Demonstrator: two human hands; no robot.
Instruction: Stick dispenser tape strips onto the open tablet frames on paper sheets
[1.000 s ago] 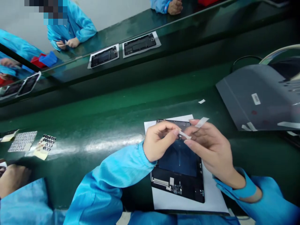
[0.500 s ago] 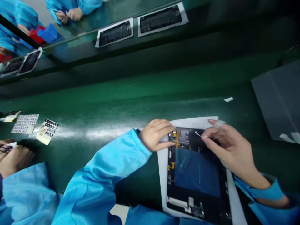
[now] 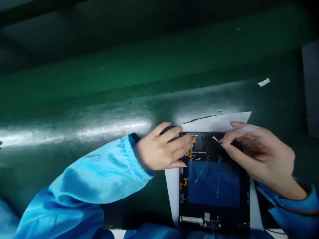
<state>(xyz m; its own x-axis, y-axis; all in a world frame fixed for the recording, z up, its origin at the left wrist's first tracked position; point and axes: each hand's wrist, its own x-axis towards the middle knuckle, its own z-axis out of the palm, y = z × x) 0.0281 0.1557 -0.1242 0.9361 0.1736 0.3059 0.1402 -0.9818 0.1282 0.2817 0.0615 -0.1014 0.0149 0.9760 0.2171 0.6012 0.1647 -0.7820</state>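
Observation:
An opened tablet (image 3: 214, 212) lies face down on a white sheet (image 3: 219, 122), its inner parts showing. Inside it are a large blue panel (image 3: 211, 182), orange flex cables and a small circuit board near the bottom. My left hand (image 3: 164, 149) rests with spread fingers over the tablet's upper left corner, hiding part of it. Above the upper right part, my right hand (image 3: 264, 156) pinches a thin white strip (image 3: 217, 139) between thumb and forefinger. A pale translucent piece (image 3: 249, 128) clings near that hand's raised fingers.
A small white scrap (image 3: 263, 82) lies on the green table (image 3: 119, 99) at the upper right. Beyond it, a grey panel (image 3: 311, 89) stands at the right edge. Part of a blue sleeve shows at the lower left.
The view has turned down, so the co-workers and far tablets are out of sight. My left fingers have spread further over the corner. The right hand still pinches the strip.

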